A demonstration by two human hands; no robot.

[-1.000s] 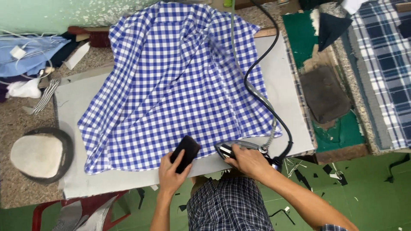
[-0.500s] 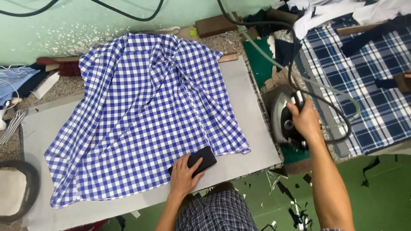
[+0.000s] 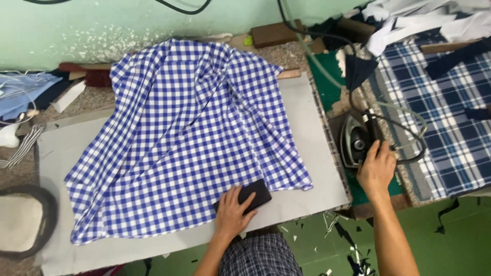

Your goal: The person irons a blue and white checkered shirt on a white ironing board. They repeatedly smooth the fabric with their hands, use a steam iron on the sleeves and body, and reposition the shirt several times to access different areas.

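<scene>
My left hand (image 3: 231, 214) lies flat on the black block (image 3: 245, 196), pinning the soft, slippery checked shirt (image 3: 189, 133) on the desk (image 3: 307, 153). My right hand (image 3: 377, 168) rests fingers-curled on the iron (image 3: 356, 138), probably heavy; grip at its handle.

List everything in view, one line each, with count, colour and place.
checked shirt: one, blue and white, spread on the board.
ironing board: one, grey, centre.
black block: one, on the shirt's lower hem.
iron: one, dark with metal sole, right of the board.
cord and hose: black and pale green, looping off the iron.
plaid cloth: one, navy and white, far right.
brush: one, reddish, upper left.
padded form: one, cream, left edge.
left hand: on the black block.
right hand: at the iron's handle.
</scene>
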